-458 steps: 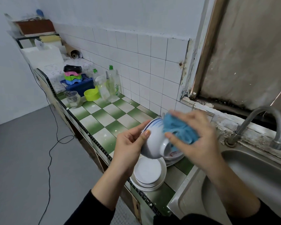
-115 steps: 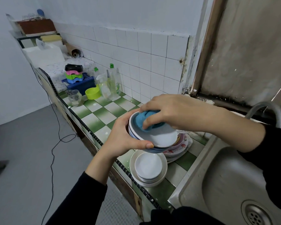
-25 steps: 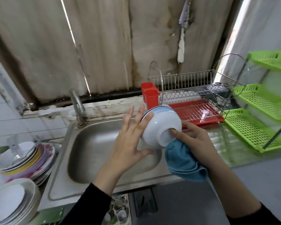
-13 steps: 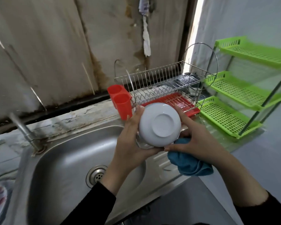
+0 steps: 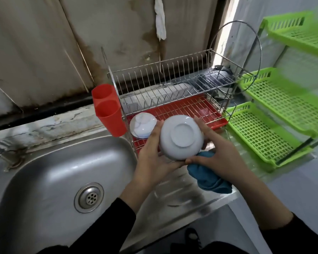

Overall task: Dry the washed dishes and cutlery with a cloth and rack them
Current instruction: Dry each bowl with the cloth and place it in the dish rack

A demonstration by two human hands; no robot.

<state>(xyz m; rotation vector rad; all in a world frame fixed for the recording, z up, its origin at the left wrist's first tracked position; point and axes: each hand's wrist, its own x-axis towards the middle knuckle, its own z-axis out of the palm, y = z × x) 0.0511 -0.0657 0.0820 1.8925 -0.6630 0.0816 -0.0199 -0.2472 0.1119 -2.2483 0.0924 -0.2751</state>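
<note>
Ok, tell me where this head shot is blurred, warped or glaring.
Head view: the bowl is sharp at centre; the green shelves smear toward the right edge; wide-angle bowing curves the dish rack wires; daylight glares through the gap behind the rack; a soft sheen lies on the sink.

No text, label, brand, number or sign can be read anywhere in the frame. The upturned base of the white bowl [image 5: 181,137] at the centre and the red cutlery holder [image 5: 108,110] to its upper left show only plain surfaces.
</note>
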